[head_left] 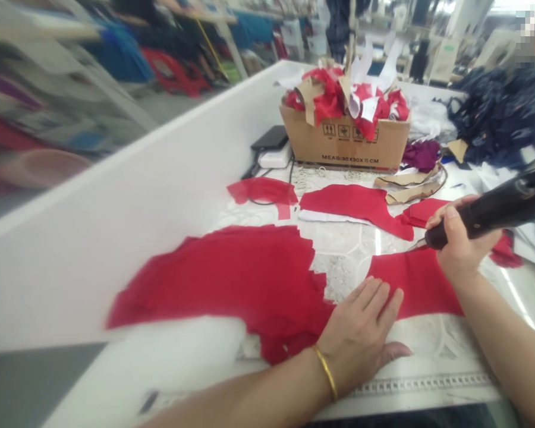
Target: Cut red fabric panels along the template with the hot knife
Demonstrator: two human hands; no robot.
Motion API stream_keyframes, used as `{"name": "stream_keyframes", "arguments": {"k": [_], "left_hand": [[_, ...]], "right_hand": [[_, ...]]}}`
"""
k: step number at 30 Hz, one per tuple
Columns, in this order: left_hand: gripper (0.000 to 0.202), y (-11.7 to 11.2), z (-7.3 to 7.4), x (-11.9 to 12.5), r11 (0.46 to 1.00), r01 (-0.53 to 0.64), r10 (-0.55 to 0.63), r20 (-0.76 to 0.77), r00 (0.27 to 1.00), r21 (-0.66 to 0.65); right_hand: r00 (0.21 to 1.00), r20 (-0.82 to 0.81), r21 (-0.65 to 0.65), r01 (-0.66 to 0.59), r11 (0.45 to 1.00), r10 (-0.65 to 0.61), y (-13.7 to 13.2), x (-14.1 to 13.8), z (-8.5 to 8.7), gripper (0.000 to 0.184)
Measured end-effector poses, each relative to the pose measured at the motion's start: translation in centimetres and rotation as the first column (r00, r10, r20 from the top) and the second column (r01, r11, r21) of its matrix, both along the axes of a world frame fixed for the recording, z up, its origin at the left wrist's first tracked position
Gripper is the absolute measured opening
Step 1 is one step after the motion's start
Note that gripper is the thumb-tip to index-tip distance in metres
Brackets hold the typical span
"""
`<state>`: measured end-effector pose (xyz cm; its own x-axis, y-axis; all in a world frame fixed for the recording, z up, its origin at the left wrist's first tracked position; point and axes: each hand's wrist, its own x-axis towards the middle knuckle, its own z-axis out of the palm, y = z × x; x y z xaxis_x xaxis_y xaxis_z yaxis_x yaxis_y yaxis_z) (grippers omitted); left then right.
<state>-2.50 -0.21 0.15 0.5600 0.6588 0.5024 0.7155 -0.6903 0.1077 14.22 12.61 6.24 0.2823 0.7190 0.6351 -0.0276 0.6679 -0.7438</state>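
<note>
My right hand (pixel 461 252) is wrapped round a black handheld tool (pixel 508 202) with a narrow metal tip. That tip points down at the upper edge of a red fabric piece (pixel 421 288), though I cannot tell if it touches. My left hand (pixel 354 333), wearing a gold bangle (pixel 325 371), lies flat with its fingers stretched out over the left end of the same piece. To its left spreads a stack of red fabric pieces (pixel 223 276) with stepped edges. Another red cut piece (pixel 348 202) with a white layer beneath lies farther back.
A cardboard box (pixel 348 142) heaped with red, white and brown scraps stands at the back. Beside it sits a small scale-like device (pixel 274 151). A white side board (pixel 129 202) bounds the left. Dark fabric (pixel 503 113) is piled right. A ruler strip (pixel 423 383) runs along the front.
</note>
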Motion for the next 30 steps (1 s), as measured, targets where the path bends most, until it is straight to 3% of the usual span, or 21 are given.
{"name": "stream_keyframes", "arguments": {"k": [5, 11, 19, 24, 27, 30], "left_hand": [[0.074, 0.1, 0.7, -0.1, 0.999, -0.018, 0.018, 0.009, 1.0, 0.029], [0.058, 0.3, 1.4, -0.5, 0.999, -0.04, 0.039, 0.006, 0.999, 0.015], [0.042, 0.7, 1.9, -0.4, 0.999, -0.038, 0.04, 0.035, 0.999, -0.034], [0.038, 1.2, 1.9, -0.6, 0.998, -0.056, 0.055, 0.075, 0.996, 0.01], [0.046, 1.5, 1.9, -1.0, 0.998, -0.063, 0.061, 0.113, 0.992, 0.011], [0.052, 1.7, 2.0, -1.5, 0.998, -0.062, 0.063, 0.123, 0.99, -0.016]], "right_hand": [[0.999, -0.032, 0.031, -0.009, 0.999, 0.01, 0.3, 1.0, 0.3, 0.033], [0.997, -0.001, 0.042, 0.077, 0.996, -0.077, 0.7, 3.1, 0.3, 0.034], [0.987, 0.056, -0.018, 0.151, 0.988, -0.15, 0.7, 2.5, 0.4, 0.028], [0.985, -0.006, 0.006, 0.172, 0.985, -0.172, 1.0, 3.0, 0.6, 0.036], [0.993, -0.016, -0.004, 0.114, 0.993, -0.114, -0.3, 2.8, 1.1, 0.036], [1.0, 0.0, -0.076, -0.024, 0.997, 0.024, -3.1, 1.7, 1.6, 0.032]]}}
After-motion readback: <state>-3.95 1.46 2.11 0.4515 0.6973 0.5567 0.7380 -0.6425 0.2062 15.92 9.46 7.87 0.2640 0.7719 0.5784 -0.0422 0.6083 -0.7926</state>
